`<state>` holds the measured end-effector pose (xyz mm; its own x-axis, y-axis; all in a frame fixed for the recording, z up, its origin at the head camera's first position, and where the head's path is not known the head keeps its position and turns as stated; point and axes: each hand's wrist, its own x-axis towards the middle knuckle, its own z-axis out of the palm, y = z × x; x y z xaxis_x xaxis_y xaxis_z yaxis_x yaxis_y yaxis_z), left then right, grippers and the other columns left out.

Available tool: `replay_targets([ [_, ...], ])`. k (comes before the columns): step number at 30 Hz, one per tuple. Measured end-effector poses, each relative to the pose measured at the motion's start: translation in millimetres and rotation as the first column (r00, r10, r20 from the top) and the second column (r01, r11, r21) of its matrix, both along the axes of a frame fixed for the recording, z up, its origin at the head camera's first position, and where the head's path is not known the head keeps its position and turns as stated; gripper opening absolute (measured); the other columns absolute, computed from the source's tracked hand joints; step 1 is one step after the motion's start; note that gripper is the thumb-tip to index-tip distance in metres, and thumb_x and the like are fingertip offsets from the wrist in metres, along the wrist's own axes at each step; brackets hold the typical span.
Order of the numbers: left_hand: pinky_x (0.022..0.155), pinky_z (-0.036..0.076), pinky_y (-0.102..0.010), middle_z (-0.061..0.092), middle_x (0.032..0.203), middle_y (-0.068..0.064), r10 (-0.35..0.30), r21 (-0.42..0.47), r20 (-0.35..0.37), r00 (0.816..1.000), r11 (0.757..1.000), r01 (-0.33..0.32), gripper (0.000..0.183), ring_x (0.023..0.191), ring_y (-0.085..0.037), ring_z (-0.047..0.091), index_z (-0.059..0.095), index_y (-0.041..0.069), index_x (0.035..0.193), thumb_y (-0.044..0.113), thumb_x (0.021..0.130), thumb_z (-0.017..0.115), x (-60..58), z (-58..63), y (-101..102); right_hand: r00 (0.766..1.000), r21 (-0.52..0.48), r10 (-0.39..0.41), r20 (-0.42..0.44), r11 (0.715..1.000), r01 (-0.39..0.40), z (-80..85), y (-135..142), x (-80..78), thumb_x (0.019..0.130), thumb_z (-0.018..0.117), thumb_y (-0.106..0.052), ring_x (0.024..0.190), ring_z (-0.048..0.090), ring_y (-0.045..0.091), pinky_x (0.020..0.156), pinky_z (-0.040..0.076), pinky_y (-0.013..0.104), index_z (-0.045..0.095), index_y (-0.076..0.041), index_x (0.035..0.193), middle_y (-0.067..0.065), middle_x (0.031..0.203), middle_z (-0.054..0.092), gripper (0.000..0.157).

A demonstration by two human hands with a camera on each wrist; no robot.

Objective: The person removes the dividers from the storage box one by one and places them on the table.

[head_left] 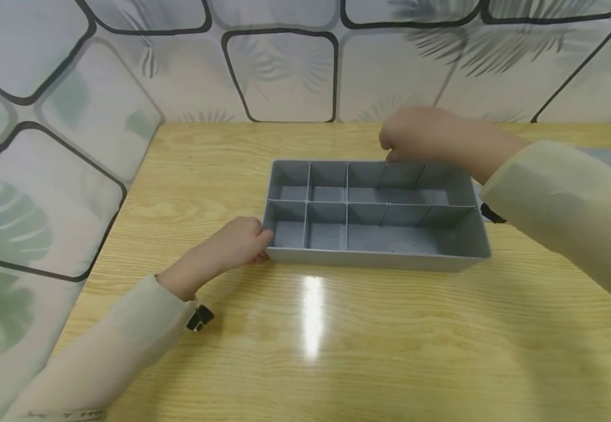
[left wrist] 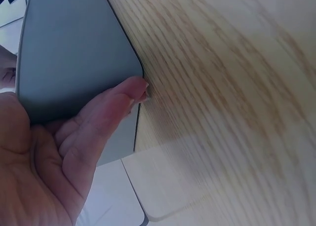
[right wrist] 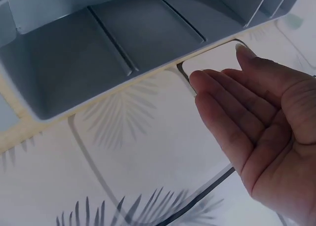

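A grey divided organizer box (head_left: pixel 376 256) stands on the wooden table, with small compartments at its left and longer ones at its right. My left hand (head_left: pixel 239 241) grips the box at its near left corner. In the left wrist view, the fingers of that left hand (left wrist: pixel 74 147) curl against the box's outer wall (left wrist: pixel 79 48). Above the box's far rim hovers my right hand (head_left: pixel 421 136), holding nothing. Its fingers are loosely bent and apart from the box wall (right wrist: pixel 74 63) in the right wrist view.
A flat grey piece (head_left: pixel 603 158) lies on the table at the right, partly hidden behind the right sleeve (head_left: pixel 564 205). The wooden table (head_left: pixel 379 340) meets a patterned wall covering (head_left: pixel 284 76) at the back and left. No items show inside the compartments.
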<state>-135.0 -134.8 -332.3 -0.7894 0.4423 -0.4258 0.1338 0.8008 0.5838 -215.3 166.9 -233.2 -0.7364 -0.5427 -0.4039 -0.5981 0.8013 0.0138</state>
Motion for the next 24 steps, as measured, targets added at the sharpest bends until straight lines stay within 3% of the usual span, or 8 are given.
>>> replay_targets([
  [5, 0.061, 0.054, -0.029, 0.068, 0.071, -0.011, 0.019, 0.008, 0.014, 1.0, 1.0, -0.019, 0.034, 0.061, -0.02, 0.065, 0.062, -0.003, 0.073, 0.014, 0.09, 0.037, 1.3, 2.9, 2, 0.997, 0.009, 0.069, 0.015, 0.998, -0.069, -3.2, -10, -0.6, 0.085, 0.065, -0.011, 0.056, 0.024, 0.012, 0.053, 0.022, 0.026, 0.034, -0.014, 0.061, -0.004, 0.059, 0.024, 0.04],
  [8, 0.061, 0.056, -0.031, 0.069, 0.075, -0.013, 0.043, 0.017, 0.047, 0.998, 0.999, -0.044, 0.033, 0.064, -0.021, 0.067, 0.06, -0.003, 0.075, 0.014, 0.091, 0.036, 2.2, 4.2, 3, 0.993, 0.001, 0.117, 0.015, 0.993, -0.117, -4.0, -16, 0.9, 0.086, 0.064, -0.011, 0.058, 0.044, 0.016, 0.055, 0.038, 0.029, 0.052, -0.006, 0.069, 0.002, 0.062, 0.047, 0.022],
  [10, 0.062, 0.058, -0.032, 0.069, 0.078, -0.015, 0.065, 0.023, 0.075, 0.995, 0.997, -0.067, 0.033, 0.066, -0.022, 0.068, 0.059, -0.004, 0.078, 0.014, 0.091, 0.035, 2.6, 4.9, 4, 0.986, -0.016, 0.166, 0.009, 0.986, -0.166, -5.0, -19, 2.1, 0.085, 0.065, -0.01, 0.071, 0.06, 0.026, 0.065, 0.05, 0.037, 0.062, 0.0, 0.084, 0.011, 0.079, 0.064, 0.011],
  [13, 0.063, 0.058, -0.033, 0.069, 0.08, -0.016, 0.086, 0.026, 0.1, 0.991, 0.996, -0.089, 0.032, 0.068, -0.023, 0.068, 0.059, -0.004, 0.081, 0.014, 0.092, 0.035, 3.3, 5.9, 5, 0.978, -0.025, 0.205, 0.033, 0.979, -0.204, -7.5, -25, 4.6, 0.087, 0.064, -0.01, 0.104, 0.062, 0.035, 0.089, 0.051, 0.047, 0.064, 0.0, 0.113, 0.017, 0.114, 0.066, 0.028],
  [17, 0.063, 0.058, -0.033, 0.069, 0.081, -0.017, 0.1, 0.026, 0.11, 0.989, 0.994, -0.103, 0.03, 0.069, -0.023, 0.068, 0.058, -0.004, 0.082, 0.014, 0.091, 0.035, 4.0, 6.1, 6, 0.969, -0.026, 0.233, 0.078, 0.972, -0.232, -13.4, -33, 7.6, 0.088, 0.063, -0.007, 0.111, 0.059, 0.033, 0.095, 0.049, 0.044, 0.062, -0.002, 0.119, 0.015, 0.12, 0.064, 0.032],
  [24, 0.063, 0.058, -0.033, 0.069, 0.081, -0.017, 0.085, 0.031, 0.107, 0.991, 0.996, -0.089, 0.032, 0.069, -0.023, 0.068, 0.059, -0.006, 0.084, 0.014, 0.092, 0.034, 2.7, 5.2, 5, 0.952, -0.108, 0.306, 0.024, 0.947, -0.301, -20.5, -39, 10.4, 0.082, 0.067, -0.001, 0.106, 0.062, 0.031, 0.092, 0.05, 0.042, 0.067, -0.002, 0.112, 0.014, 0.113, 0.067, 0.029],
])
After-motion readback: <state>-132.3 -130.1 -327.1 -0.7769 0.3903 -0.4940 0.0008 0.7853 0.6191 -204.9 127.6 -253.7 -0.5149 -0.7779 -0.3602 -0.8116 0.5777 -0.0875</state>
